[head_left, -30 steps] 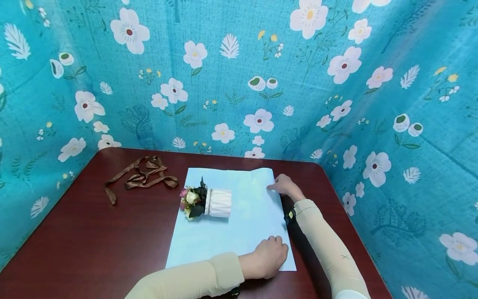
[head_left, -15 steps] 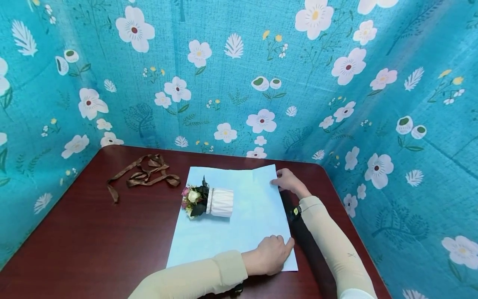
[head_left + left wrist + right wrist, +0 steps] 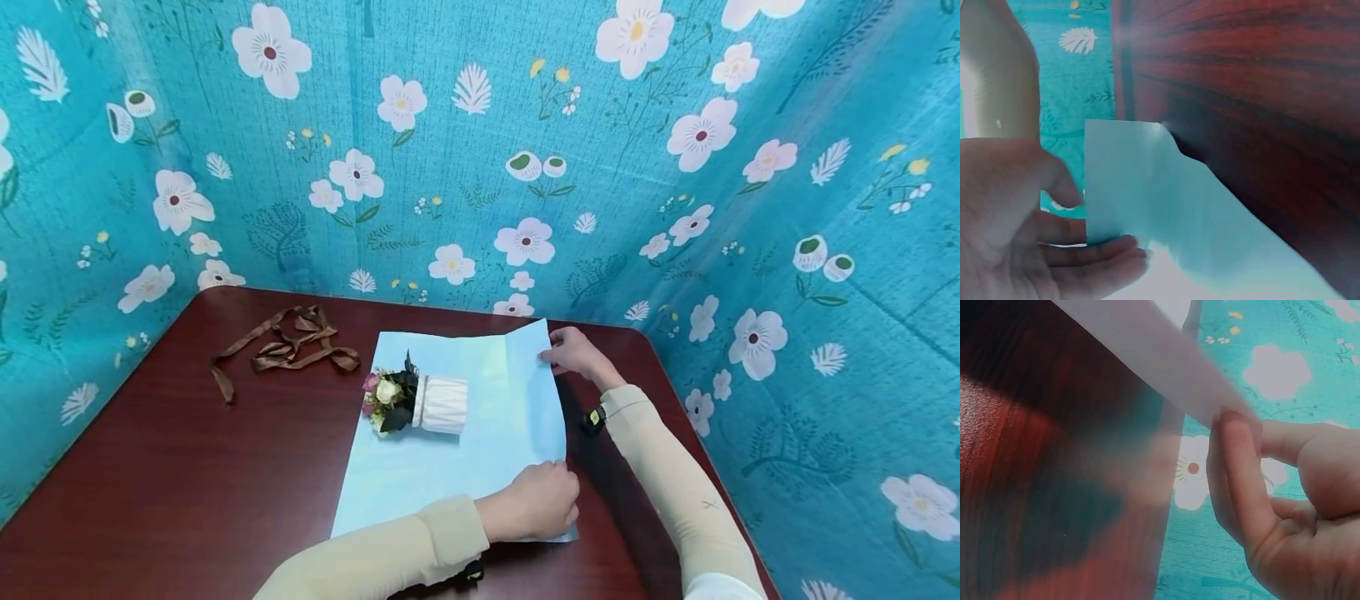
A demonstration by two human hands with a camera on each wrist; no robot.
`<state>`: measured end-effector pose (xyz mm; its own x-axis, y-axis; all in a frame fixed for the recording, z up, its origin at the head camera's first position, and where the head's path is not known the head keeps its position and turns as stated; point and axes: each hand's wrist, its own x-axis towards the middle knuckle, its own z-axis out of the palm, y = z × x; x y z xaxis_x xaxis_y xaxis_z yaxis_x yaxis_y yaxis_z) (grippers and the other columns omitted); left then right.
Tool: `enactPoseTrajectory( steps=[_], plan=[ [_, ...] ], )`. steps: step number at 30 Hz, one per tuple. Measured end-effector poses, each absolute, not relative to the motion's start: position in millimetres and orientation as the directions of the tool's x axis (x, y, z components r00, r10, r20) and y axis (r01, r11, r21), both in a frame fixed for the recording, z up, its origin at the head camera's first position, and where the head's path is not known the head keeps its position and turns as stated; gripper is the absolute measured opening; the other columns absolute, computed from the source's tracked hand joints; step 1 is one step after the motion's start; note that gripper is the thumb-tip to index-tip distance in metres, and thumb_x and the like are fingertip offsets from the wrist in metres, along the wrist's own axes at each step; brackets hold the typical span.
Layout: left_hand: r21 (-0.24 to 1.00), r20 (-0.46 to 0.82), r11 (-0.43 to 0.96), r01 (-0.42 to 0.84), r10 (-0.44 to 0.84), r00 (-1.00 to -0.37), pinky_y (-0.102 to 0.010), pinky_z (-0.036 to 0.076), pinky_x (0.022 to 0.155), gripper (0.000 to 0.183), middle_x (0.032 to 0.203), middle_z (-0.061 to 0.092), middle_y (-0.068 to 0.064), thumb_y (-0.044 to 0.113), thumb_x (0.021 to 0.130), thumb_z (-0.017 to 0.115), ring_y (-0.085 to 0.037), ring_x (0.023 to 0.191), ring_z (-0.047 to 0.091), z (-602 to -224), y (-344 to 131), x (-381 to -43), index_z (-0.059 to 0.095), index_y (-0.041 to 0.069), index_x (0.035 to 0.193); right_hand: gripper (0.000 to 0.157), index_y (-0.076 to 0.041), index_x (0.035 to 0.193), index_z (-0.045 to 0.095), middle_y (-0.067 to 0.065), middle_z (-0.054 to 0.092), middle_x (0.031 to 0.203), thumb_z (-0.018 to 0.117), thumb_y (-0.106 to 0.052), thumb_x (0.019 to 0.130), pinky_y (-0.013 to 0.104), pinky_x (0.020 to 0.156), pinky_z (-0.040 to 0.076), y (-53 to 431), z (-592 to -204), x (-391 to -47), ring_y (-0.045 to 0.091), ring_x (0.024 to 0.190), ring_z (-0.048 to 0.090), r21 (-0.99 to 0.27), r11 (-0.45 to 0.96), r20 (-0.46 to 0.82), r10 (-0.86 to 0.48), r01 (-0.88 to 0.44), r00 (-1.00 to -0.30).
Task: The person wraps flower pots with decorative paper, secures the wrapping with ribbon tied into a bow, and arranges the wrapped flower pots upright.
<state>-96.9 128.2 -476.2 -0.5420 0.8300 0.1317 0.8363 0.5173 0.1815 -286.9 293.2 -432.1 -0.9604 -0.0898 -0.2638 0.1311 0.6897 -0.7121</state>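
A sheet of pale blue-white wrapping paper (image 3: 480,475) lies on the table, its right side raised and curving up. On it, a potted bunch of flowers (image 3: 416,404) in a white pleated pot lies sideways, blossoms pointing left. My right hand (image 3: 577,357) pinches the far right corner between thumb and fingers; the right wrist view shows the paper's edge (image 3: 1154,362) in that pinch. At the near right corner, my left hand (image 3: 536,500) holds the paper's edge. In the left wrist view the paper (image 3: 1147,181) runs between its fingers, with the thumb (image 3: 1063,187) apart from it.
A crumpled brown ribbon (image 3: 292,346) lies at the back left of the dark red wooden table (image 3: 187,483). A blue floral curtain (image 3: 465,167) hangs behind the table and along its sides.
The paper's right side has come up off the table and moved left, its far corner rising highest. My left hand has moved left with the near corner. Flowers and ribbon stay put.
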Motion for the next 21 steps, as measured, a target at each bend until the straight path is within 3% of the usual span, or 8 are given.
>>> enactPoseTrajectory(
  steps=[3, 6, 11, 16, 21],
  plan=[
    [0.313, 0.224, 0.495, 0.81, 0.791, -0.57, -0.021, 0.043, 0.044, 0.048, 0.053, 0.045, 0.003, 0.022, 0.098, 0.06, -0.009, 0.048, 0.046, -471.3, 123.8, -102.2, 0.046, 0.019, 0.053, 0.033, 0.008, 0.117, 0.06, 0.021, 0.063, 0.105, 0.069, -0.017, 0.097, 0.045, 0.081, 0.061, 291.5, -428.7, -287.4, 0.029, 0.092, 0.072, -0.709, 0.699, -0.203, -0.08, 0.091, -0.976],
    [0.37, 0.296, 0.493, 0.788, 0.741, -0.602, -0.02, 0.041, 0.044, 0.048, 0.05, 0.042, 0.005, 0.021, 0.096, 0.064, -0.008, 0.046, 0.046, -465.8, 118.4, -105.7, 0.045, 0.02, 0.052, 0.022, 0.003, 0.097, 0.063, 0.018, 0.062, 0.086, 0.07, -0.019, 0.097, 0.048, 0.078, 0.061, 289.0, -426.2, -288.3, 0.027, 0.081, 0.072, -0.714, 0.699, -0.138, -0.078, 0.045, -0.987],
    [0.509, 0.331, 0.456, 0.73, 0.679, -0.655, -0.017, 0.032, 0.043, 0.037, 0.05, 0.041, 0.007, 0.007, 0.089, 0.069, -0.002, 0.046, 0.041, -455.8, 105.0, -108.4, 0.051, 0.017, 0.058, 0.031, 0.0, 0.078, 0.065, 0.021, 0.063, 0.072, 0.07, -0.025, 0.096, 0.043, 0.067, 0.062, 281.8, -421.1, -291.6, 0.04, 0.072, 0.071, -0.678, 0.734, -0.041, -0.084, -0.034, -0.996],
    [0.659, 0.297, 0.393, 0.641, 0.646, -0.703, -0.012, 0.038, 0.05, 0.004, 0.055, 0.049, 0.011, 0.006, 0.092, 0.068, 0.003, 0.049, 0.044, -442.8, 86.2, -107.3, 0.072, 0.008, 0.09, 0.046, -0.006, 0.058, 0.053, 0.014, 0.053, 0.051, 0.067, -0.025, 0.098, 0.038, 0.054, 0.05, 271.2, -418.1, -296.9, 0.043, 0.058, 0.064, -0.62, 0.766, 0.08, -0.151, -0.168, -0.985],
    [0.719, 0.287, 0.39, 0.575, 0.587, -0.757, -0.015, 0.039, 0.049, 0.023, 0.057, 0.049, 0.013, 0.009, 0.094, 0.069, 0.003, 0.047, 0.043, -429.0, 60.0, -105.0, 0.067, 0.006, 0.117, 0.047, -0.013, 0.056, 0.043, 0.005, 0.047, 0.048, 0.063, -0.021, 0.098, 0.038, 0.052, 0.051, 258.8, -410.7, -300.9, 0.038, 0.05, 0.06, -0.627, 0.737, 0.156, -0.197, -0.251, -0.968]
  ],
)
